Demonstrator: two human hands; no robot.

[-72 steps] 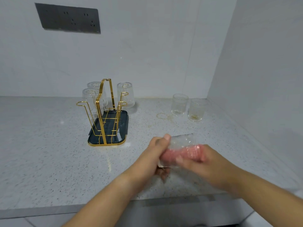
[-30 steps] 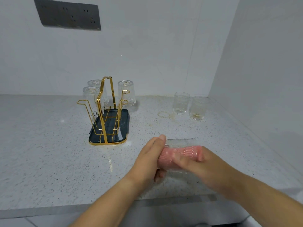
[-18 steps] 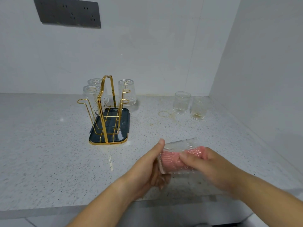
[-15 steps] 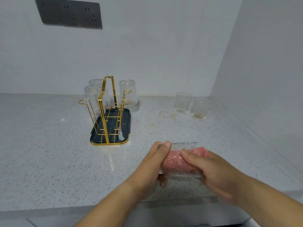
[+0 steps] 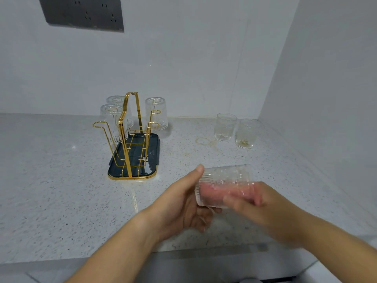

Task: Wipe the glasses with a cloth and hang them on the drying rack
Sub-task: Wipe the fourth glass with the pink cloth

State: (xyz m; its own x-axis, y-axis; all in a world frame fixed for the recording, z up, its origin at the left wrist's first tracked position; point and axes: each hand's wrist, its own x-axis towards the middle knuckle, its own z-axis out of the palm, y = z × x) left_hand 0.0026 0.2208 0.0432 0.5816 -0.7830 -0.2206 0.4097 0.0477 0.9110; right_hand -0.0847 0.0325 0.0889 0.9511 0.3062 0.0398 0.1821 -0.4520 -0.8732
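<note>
My left hand (image 5: 183, 203) grips the base end of a ribbed clear glass (image 5: 224, 176) held on its side above the counter's front edge. A pink cloth (image 5: 216, 194) fills the inside of the glass. My right hand (image 5: 263, 209) holds the cloth at the glass mouth, its fingers blurred. The gold wire drying rack (image 5: 130, 137) on its dark tray (image 5: 152, 160) stands to the back left. Three glasses hang upside down on it (image 5: 111, 121) (image 5: 117, 100) (image 5: 157, 113). Two more glasses (image 5: 225, 127) (image 5: 245, 133) stand upright at the back right.
The speckled white counter (image 5: 51, 180) runs into a corner, with walls behind and on the right. A dark socket panel (image 5: 81, 13) is on the back wall. Yellowish ring stains (image 5: 204, 140) mark the counter near the two upright glasses.
The glass has turned and shifted slightly in my hands while my right hand works the cloth inside it. The rack and other glasses are unmoved.
</note>
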